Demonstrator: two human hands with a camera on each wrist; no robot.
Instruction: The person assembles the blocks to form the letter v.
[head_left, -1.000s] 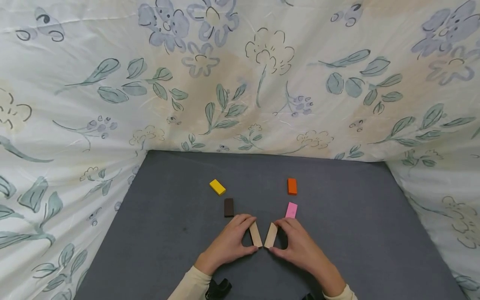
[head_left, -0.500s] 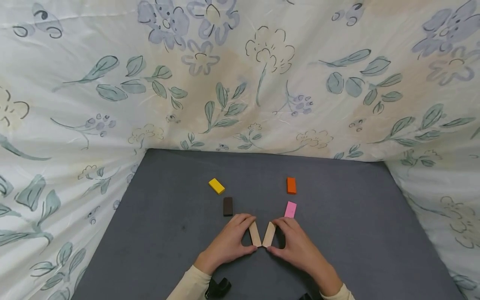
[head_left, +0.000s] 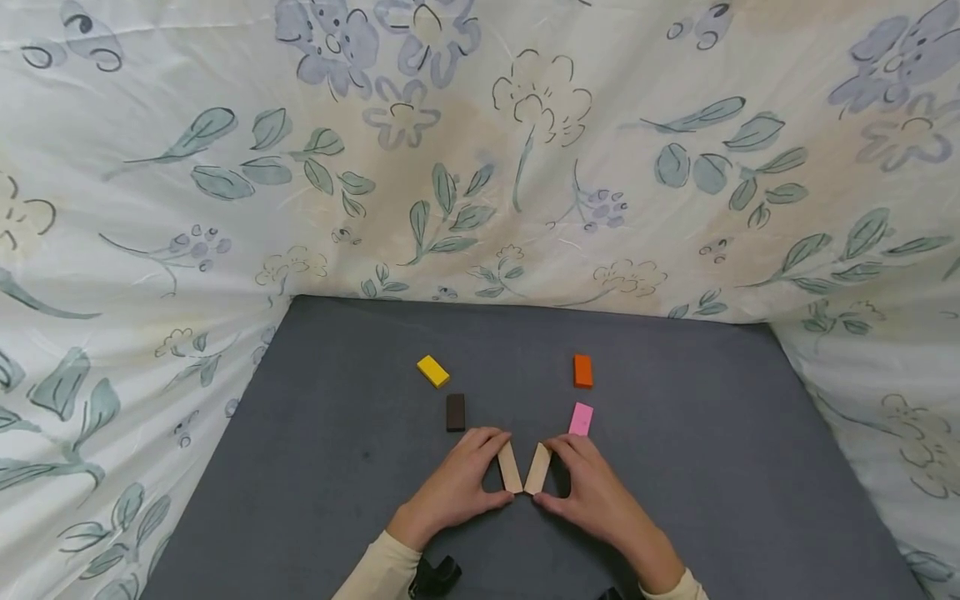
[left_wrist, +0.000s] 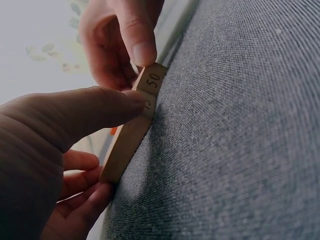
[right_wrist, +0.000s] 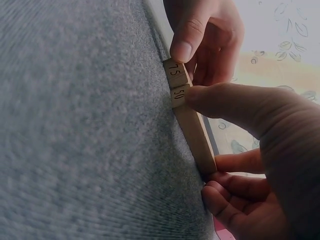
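Observation:
Two pale wooden blocks lie on the grey cloth in a V, their near ends touching and their far ends apart. My left hand (head_left: 467, 477) pinches the left wooden block (head_left: 510, 468) lengthwise, thumb at its near end and fingers at its far end. In the same way my right hand (head_left: 590, 483) holds the right wooden block (head_left: 537, 469). The right wrist view shows "75" on the end of the left-hand block (right_wrist: 175, 73) and "50" on the end of the right-hand block (right_wrist: 178, 96), partly under the thumb.
Beyond the hands lie a dark brown block (head_left: 455, 412), a yellow block (head_left: 433, 372), an orange block (head_left: 582, 371) and a pink block (head_left: 581, 418). A flowered curtain (head_left: 465, 192) borders the grey cloth (head_left: 337, 433) at the back and sides.
The right hand has shifted its wooden block slightly left, so that the small gap between the two near ends has closed. In the last half second the hands look still.

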